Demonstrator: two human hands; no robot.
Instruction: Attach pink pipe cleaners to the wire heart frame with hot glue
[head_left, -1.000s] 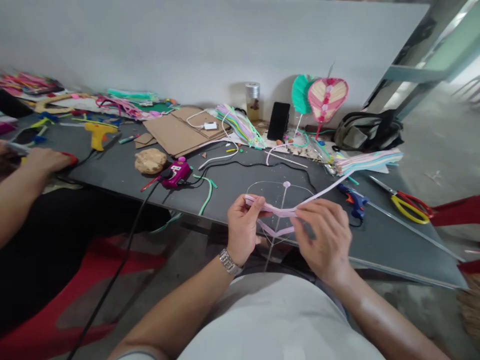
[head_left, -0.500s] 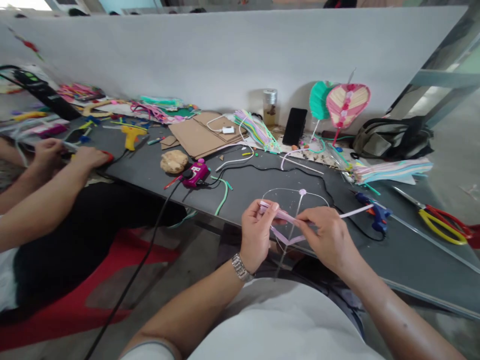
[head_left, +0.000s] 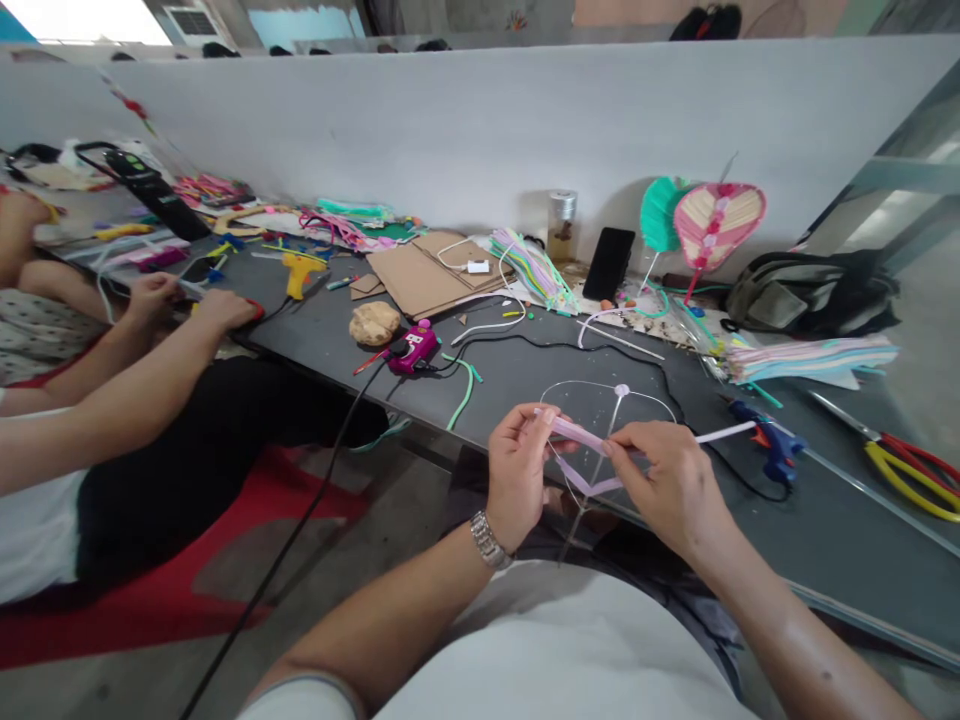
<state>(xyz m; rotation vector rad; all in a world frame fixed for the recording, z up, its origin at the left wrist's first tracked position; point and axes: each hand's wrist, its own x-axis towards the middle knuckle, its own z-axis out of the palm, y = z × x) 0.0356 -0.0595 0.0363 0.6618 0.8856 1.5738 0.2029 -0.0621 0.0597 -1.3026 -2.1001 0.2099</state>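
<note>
Between my two hands a pale pink strip (head_left: 576, 431) is stretched, seemingly a pipe cleaner or soft ribbon. My left hand (head_left: 519, 470) pinches one end between thumb and fingers. Closed on the strip further along is my right hand (head_left: 667, 470), and a tail of it sticks out past the knuckles toward the blue glue gun (head_left: 772, 440). Below and behind the hands, a thin heart-shaped wire frame (head_left: 581, 383) with a central stem overhangs the table edge. A lilac dot (head_left: 622, 390) sits at its top, and a lilac strip (head_left: 574, 474) runs along its lower point.
Scissors with red and yellow handles (head_left: 892, 455) lie at the right. Bundled pastel strips (head_left: 814, 358), a phone (head_left: 609, 263), a pink heart-shaped fan (head_left: 720, 225) and cardboard (head_left: 420, 278) line the back. A purple power socket (head_left: 414, 348) trails a black cord. A co-worker's hands (head_left: 187, 300) work at left.
The whole view has shifted, so the scene sits further right and slightly lower. Both my hands keep their hold on the pink strip, with little change in pose.
</note>
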